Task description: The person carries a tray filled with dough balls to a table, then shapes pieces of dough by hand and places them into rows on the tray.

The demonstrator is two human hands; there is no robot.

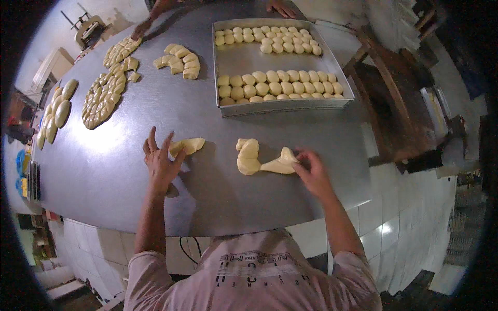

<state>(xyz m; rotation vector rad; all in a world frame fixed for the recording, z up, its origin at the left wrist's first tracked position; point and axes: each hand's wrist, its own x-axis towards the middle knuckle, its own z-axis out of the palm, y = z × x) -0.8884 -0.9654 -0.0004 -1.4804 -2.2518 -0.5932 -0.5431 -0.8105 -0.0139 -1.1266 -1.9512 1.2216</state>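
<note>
On the metal table, the left end of a short dough piece (192,145) sits between the thumb and forefinger of my left hand (162,165); the other fingers spread away. My right hand (313,175) pinches the right end of a pale dough piece (280,163), which tapers leftward. Its narrow tip meets a lumpy, upright-lying dough piece (248,156) between my hands; I cannot tell whether the two are joined. A metal tray (290,105) beyond my right hand holds rows of round dough balls (280,83).
Cut dough pieces (181,60) lie farther off, with scored dough slabs (105,98) to their left and long dough rolls (56,111) at the left edge. Another person's hand (141,30) touches the far slab; a second hand (280,7) rests behind the tray. A wooden frame (386,78) stands right.
</note>
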